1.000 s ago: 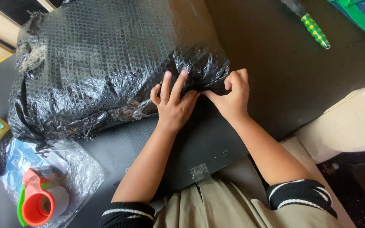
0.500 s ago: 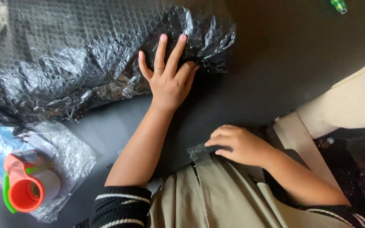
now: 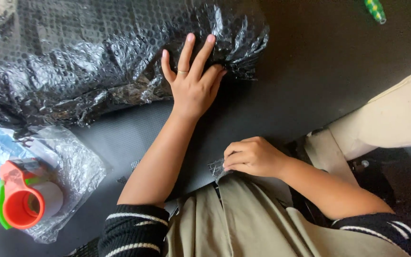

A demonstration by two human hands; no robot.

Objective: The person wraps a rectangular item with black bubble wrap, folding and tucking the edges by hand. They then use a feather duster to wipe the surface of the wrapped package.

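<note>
Black bubble wrap: a large bundle (image 3: 105, 57) is covered in it and is laid across the far left part of the dark surface (image 3: 310, 71), running off the far and left edges of the view.
Left hand (image 3: 193, 78): laid flat on the near right end of the bundle, fingers spread and pointing away from the body; nothing is gripped, the wrap is only pressed down. A ring is seen on one finger.
Right hand (image 3: 250, 157): held at the near edge of the surface, well apart from the bundle, its fingers curled and pressed together in a pinch.
Tape piece (image 3: 216, 167): a small clear, crinkled strip at the near edge of the surface, pinched by the right hand's grip; whether it is stuck to the edge cannot be told.
Tape dispenser (image 3: 20, 200): orange with a green edge, placed near the left near corner, on top of a clear bubble-wrap packet (image 3: 72, 166).
Packet: laid just near of the bundle, a blue and white item seen through it.
Green-patterned handle (image 3: 376, 9): seen at the far right edge, well apart from both hands.
Sleeves: black with white stripes, pushed up on both arms.
</note>
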